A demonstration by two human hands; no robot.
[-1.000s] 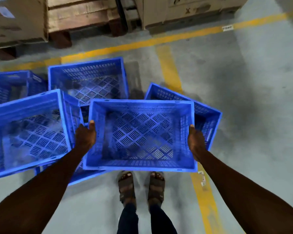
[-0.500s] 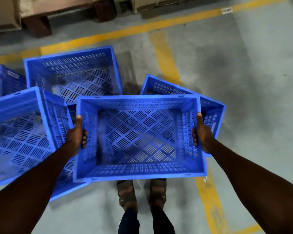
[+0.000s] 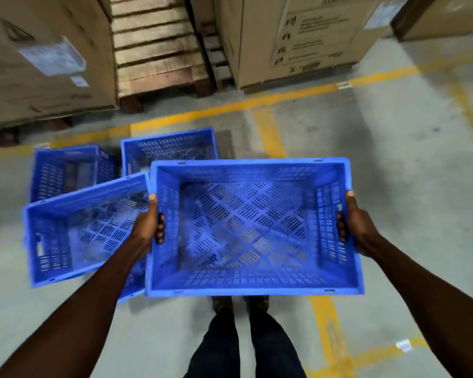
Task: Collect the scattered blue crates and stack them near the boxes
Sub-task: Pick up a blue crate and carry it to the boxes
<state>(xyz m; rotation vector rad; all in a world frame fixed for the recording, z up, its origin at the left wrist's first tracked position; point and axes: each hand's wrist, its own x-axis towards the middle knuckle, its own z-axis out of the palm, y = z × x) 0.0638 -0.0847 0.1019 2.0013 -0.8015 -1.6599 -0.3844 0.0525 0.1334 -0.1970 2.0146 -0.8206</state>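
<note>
I hold an empty blue slotted crate [image 3: 253,282] level in front of me, above the floor. My left hand [image 3: 148,227] grips its left wall, thumb on the rim and fingers through the handle slot. My right hand [image 3: 355,226] grips the right wall the same way. A tilted blue crate [image 3: 52,241] lies to the left, leaning on another crate under it. Two more blue crates [image 3: 66,170] [image 3: 170,148] stand behind, near the yellow line. Large cardboard boxes [image 3: 38,64] [image 3: 298,36] stand beyond that line.
Wooden pallets [image 3: 159,50] are stacked between the boxes. Yellow floor lines [image 3: 230,107] run across and toward me. My feet and dark trousers [image 3: 243,336] show under the held crate. Bare grey concrete [image 3: 407,173] lies to the right.
The held crate has risen and shifted right, hiding the crate that lay behind its right side. The view has tipped up, bringing the boxes and pallets into sight.
</note>
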